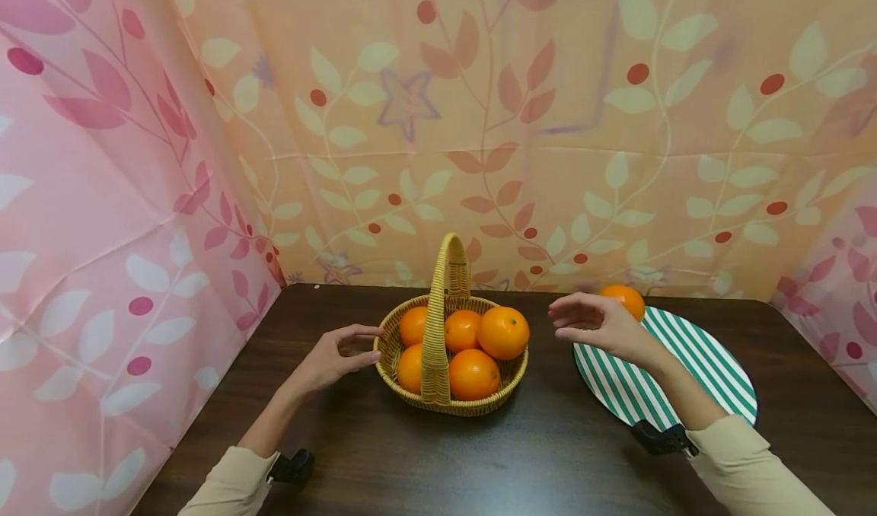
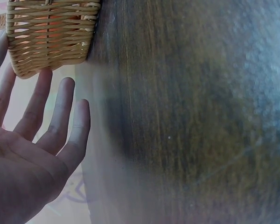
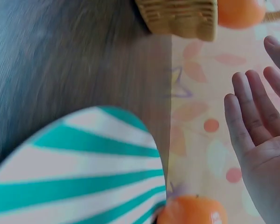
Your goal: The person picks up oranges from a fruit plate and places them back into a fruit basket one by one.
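A wicker basket [image 1: 447,406] with a tall arched handle stands mid-table, holding several oranges [image 1: 474,375]. At its left rim is my left hand [image 1: 337,360], fingers extended and the fingertips at or touching the wicker; the left wrist view shows the hand spread beside the basket wall [image 2: 51,39]. To the right of the basket my right hand [image 1: 606,329] hovers with nothing in it, its fingers loosely extended, as the right wrist view also shows. Behind that hand, a single orange [image 1: 625,300] sits at the back edge of a green-and-white striped round mat [image 1: 699,348].
The dark wooden table [image 1: 507,463] ends at the back against a floral curtain [image 1: 479,120]. Another pink floral cloth [image 1: 103,196] hangs along the left side. Black straps with small devices [image 1: 661,437] sit on both wrists.
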Demonstrator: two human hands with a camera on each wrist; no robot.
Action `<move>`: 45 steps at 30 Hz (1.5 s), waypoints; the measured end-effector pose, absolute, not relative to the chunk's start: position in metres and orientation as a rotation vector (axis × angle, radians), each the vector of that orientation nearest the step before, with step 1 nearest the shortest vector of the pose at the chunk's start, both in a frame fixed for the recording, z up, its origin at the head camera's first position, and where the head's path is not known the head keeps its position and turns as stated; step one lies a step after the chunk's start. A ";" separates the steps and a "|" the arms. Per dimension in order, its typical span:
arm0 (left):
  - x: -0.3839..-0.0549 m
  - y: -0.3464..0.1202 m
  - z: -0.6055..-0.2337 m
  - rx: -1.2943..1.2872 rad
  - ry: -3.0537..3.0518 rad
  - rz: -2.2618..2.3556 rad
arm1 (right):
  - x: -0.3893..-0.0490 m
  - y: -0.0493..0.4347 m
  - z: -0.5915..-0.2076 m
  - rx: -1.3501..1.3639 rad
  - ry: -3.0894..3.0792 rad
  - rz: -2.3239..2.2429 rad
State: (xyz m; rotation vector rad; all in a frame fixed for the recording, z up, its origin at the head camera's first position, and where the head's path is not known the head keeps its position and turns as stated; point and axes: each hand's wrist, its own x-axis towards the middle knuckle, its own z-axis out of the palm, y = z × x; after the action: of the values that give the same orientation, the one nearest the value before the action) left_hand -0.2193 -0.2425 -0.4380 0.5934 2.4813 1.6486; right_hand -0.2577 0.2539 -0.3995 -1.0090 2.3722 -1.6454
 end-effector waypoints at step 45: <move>-0.220 -0.242 -0.438 0.590 2.488 1.634 | -0.275 0.374 -0.405 -0.566 2.645 -1.439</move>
State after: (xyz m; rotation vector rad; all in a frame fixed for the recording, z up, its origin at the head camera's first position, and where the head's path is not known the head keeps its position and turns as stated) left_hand -0.2198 -0.2418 -0.4383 0.5897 2.4883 1.6342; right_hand -0.2749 0.3742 -0.4054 -0.5663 2.6450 -1.4393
